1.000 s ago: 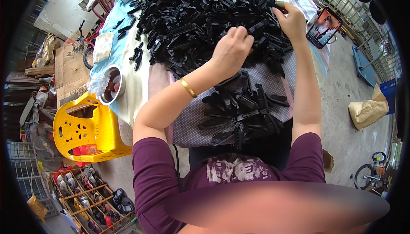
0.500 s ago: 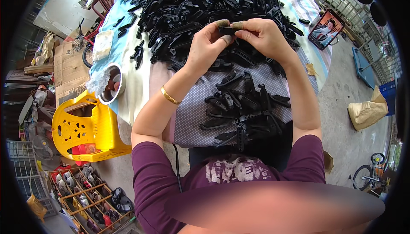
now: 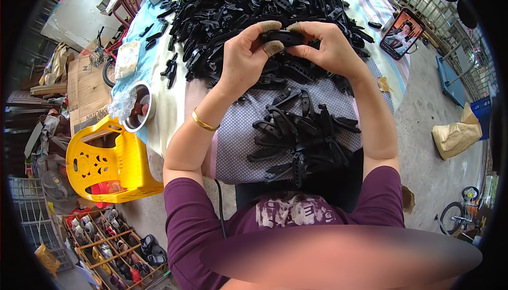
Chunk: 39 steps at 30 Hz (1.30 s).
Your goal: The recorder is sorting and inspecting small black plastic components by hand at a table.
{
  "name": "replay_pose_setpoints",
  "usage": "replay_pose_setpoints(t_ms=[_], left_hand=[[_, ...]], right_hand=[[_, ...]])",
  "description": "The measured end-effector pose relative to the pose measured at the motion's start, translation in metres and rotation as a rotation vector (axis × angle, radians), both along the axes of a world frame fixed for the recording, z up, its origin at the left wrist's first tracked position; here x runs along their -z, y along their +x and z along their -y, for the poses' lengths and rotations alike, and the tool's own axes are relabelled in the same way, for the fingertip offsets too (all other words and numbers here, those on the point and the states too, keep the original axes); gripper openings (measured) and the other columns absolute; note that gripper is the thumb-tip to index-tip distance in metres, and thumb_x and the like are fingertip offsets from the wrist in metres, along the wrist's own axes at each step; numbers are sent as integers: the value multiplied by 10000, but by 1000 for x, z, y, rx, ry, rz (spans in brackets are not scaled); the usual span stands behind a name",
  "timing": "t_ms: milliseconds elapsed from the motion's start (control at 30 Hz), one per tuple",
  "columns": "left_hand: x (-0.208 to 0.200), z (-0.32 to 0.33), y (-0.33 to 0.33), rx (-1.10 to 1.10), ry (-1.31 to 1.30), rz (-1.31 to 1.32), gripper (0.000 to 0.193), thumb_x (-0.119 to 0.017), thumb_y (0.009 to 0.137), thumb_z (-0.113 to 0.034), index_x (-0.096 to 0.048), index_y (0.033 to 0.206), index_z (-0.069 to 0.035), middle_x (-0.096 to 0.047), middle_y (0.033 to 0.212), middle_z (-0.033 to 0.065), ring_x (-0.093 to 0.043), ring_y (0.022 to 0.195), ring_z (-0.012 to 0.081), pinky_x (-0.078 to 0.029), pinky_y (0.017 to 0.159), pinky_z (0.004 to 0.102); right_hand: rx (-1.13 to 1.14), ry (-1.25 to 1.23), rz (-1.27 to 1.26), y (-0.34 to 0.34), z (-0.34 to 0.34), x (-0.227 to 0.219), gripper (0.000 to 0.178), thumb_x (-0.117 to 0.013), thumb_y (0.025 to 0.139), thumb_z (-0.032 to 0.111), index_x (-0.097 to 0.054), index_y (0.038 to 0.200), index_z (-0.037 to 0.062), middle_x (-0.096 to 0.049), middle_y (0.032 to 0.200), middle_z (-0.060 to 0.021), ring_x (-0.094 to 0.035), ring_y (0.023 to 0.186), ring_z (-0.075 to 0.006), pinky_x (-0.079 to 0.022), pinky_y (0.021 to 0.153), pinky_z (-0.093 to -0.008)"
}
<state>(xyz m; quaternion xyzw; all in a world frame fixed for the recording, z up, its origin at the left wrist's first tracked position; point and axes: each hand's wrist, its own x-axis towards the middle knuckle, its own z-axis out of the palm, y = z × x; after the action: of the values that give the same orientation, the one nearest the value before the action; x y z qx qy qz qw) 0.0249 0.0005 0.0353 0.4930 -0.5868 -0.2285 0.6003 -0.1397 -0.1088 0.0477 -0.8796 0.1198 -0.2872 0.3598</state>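
Between my two hands is a small, elongated black plastic clip-like piece (image 3: 286,38), held above the near edge of a big heap. My left hand (image 3: 244,57) pinches its left end with thumb and forefinger, both wrapped in tan tape or finger covers. At the other end, my right hand (image 3: 329,49) grips it, with a similar cover on the forefinger. The heap of similar black pieces (image 3: 233,15) spreads over the far part of the table. A smaller pile of black pieces (image 3: 301,136) lies nearer me on a dotted grey cloth (image 3: 233,152).
A phone (image 3: 403,35) stands at the table's right, showing a person. To the left are a metal bowl (image 3: 152,111) with round reddish things, a plastic bag (image 3: 123,103) and a yellow plastic chair (image 3: 95,160). A shoe rack (image 3: 100,255) stands lower left; a paper bag (image 3: 455,139) sits right.
The black piece has been turned so its longer side shows between my fingers. My left hand has shifted slightly left, and my fingertips are farther apart.
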Motion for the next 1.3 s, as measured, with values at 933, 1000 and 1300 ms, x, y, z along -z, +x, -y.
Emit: replay_pose_setpoints(t_ms=[933, 1000, 1300], left_hand=[[37, 26, -8, -295, -3, 953, 278, -695, 715, -124, -613, 959, -19, -582, 935, 113, -531, 892, 279, -471, 783, 350], [34, 24, -9, -297, 14, 888, 242, -688, 715, -108, -611, 922, -10, -585, 920, 127, -548, 865, 284, -477, 757, 357], [29, 21, -6, -166, 273, 13, 374, -683, 755, -14, -506, 1079, 46, -611, 862, 83, -600, 745, 119, -518, 631, 240]], right_hand=[[561, -487, 295, 2, 51, 12, 206, -611, 809, 141, -666, 969, 23, -669, 826, -108, -630, 655, -193, -502, 629, -281], [562, -450, 311, -7, 42, 3, 193, -593, 820, 146, -676, 937, 17, -671, 794, -78, -616, 650, -132, -486, 612, -242], [288, -190, 94, 5, -3, 4, 251, -624, 808, 129, -620, 1026, 5, -623, 771, -49, -575, 654, -102, -471, 613, -226]])
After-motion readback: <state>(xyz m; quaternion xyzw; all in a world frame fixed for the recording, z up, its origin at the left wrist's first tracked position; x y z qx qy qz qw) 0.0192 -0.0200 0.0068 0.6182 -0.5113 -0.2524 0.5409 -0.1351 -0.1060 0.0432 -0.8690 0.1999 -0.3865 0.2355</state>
